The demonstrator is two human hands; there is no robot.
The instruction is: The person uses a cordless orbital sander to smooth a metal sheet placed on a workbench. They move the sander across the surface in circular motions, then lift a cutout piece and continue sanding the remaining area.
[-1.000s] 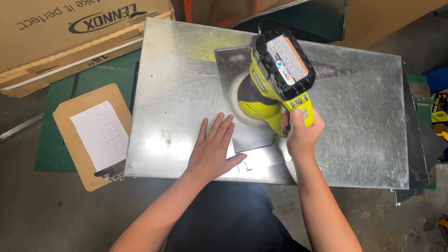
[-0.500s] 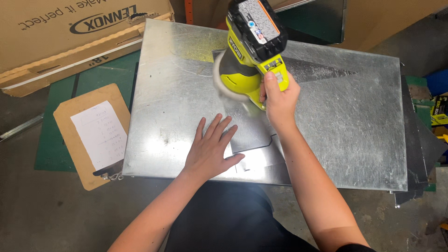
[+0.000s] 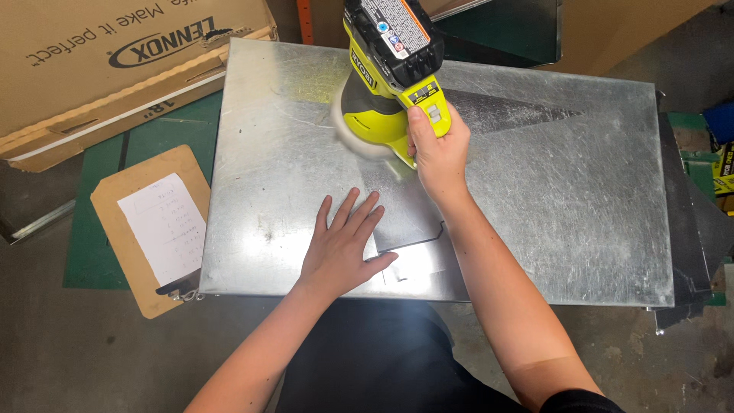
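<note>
Both hands busy: right hand [image 3: 434, 153] clenched on blurred sander [image 3: 386, 92], left hand [image 3: 342, 248] flat.

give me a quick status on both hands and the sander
Right hand gripping the yellow-green sander, pad down on the metal sheet. Left hand flat on the sheet, fingers spread, near the pad. Clipboard off to the side, clear.

- You're in a sheet-metal workshop: a large galvanized sheet [image 3: 535, 199] covers the bench.
- A cordless sander [image 3: 386, 84] sits on the metal.
- A clipboard [image 3: 149, 226], cardboard boxes [image 3: 99, 69] and bare concrete floor [image 3: 76, 352] surround you.
</note>
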